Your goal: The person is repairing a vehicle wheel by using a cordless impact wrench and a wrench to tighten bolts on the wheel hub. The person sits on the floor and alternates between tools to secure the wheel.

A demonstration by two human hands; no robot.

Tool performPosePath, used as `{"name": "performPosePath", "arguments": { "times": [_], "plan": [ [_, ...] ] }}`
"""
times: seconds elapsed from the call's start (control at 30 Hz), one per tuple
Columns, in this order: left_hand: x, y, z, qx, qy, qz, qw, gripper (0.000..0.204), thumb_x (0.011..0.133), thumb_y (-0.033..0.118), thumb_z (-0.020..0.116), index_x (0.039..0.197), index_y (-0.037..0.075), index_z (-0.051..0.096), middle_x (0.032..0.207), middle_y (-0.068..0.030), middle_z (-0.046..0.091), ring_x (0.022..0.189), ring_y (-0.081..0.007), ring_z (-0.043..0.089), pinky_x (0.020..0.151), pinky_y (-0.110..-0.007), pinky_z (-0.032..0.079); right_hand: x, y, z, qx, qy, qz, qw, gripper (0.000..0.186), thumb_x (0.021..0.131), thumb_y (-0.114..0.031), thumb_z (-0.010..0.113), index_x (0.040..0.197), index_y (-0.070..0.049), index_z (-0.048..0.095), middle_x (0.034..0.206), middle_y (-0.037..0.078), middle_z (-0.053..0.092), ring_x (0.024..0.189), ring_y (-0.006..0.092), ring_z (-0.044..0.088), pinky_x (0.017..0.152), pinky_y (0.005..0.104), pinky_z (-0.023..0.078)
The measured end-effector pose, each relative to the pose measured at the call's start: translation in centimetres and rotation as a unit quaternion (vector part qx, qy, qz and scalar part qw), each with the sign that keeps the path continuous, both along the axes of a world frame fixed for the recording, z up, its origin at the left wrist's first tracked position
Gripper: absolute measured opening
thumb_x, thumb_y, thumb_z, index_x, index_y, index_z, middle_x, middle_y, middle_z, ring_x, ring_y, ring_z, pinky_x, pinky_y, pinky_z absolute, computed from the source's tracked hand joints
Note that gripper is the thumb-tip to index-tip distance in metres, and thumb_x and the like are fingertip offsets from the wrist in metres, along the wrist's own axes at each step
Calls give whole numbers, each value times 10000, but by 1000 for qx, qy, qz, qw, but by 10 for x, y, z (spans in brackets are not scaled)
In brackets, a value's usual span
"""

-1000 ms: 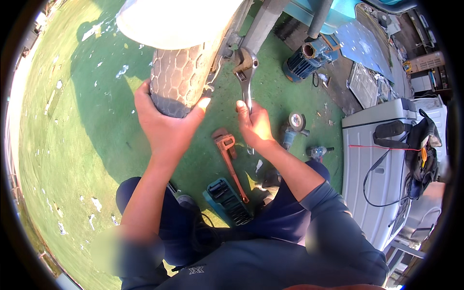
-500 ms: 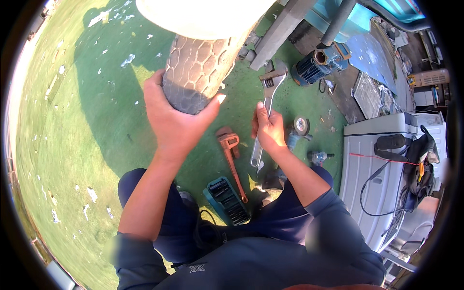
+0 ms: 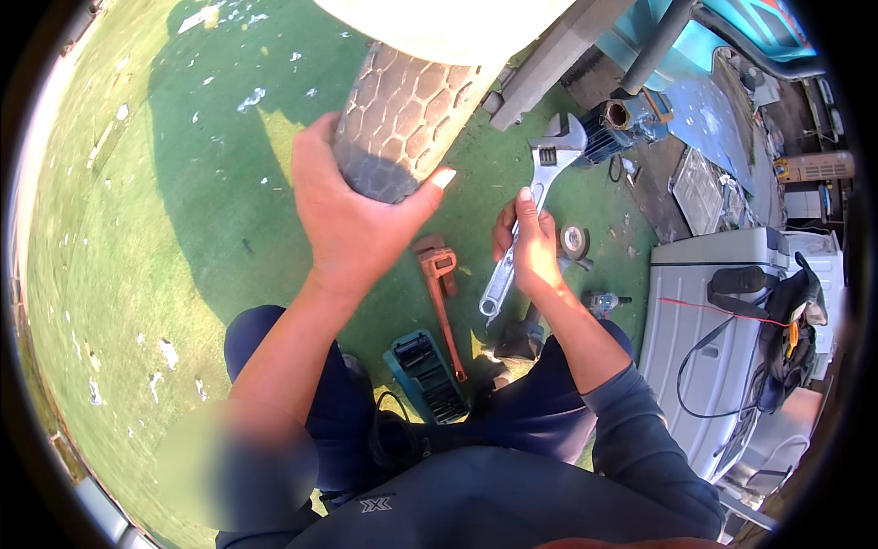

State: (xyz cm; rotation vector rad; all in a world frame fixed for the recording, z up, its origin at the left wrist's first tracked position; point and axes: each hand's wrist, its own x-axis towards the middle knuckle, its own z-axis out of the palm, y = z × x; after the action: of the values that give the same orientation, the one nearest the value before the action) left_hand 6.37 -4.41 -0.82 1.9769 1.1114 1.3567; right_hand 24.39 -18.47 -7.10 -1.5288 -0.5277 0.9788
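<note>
cupping the tire (image 3: 407,123), the left hand (image 3: 358,215) curls its fingers around the near end; right of the tire, the right hand (image 3: 532,240) grips an adjustable wrench (image 3: 543,176) mid-handle. firm, even holds would probably serve best.

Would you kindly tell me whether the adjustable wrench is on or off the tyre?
Off: the adjustable wrench is in the right hand, its head apart from the tyre, with green floor showing between them.
</note>
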Motion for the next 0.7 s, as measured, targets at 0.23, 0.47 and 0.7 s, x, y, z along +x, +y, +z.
{"name": "performPosePath", "arguments": {
  "times": [0.23,0.47,0.7],
  "plan": [
    [2,-2,1,1,20,0,1000,923,573,337,962,1261,-46,480,1130,-173,545,1047,-309,575,910,-403,483,6,-6,4,41,112,-39,992,498,1086,-501,383,833,-82,477,561,33,409,437,167,425,436,297,363],
    [3,-6,-1,-27,-23,-13,999,891,580,271,960,1260,-35,472,1141,-140,547,1067,-268,570,944,-382,471,3,-7,16,2,100,-7,995,542,1073,-524,409,817,-57,511,553,49,461,441,173,478,449,308,414],
    [6,-9,0,-66,-31,-33,997,906,622,248,971,1309,-14,442,1202,-135,543,1126,-244,554,1002,-373,447,19,-10,27,-64,108,55,991,546,1068,-504,428,819,-33,546,568,43,477,463,159,493,465,304,425]
  ]
}}
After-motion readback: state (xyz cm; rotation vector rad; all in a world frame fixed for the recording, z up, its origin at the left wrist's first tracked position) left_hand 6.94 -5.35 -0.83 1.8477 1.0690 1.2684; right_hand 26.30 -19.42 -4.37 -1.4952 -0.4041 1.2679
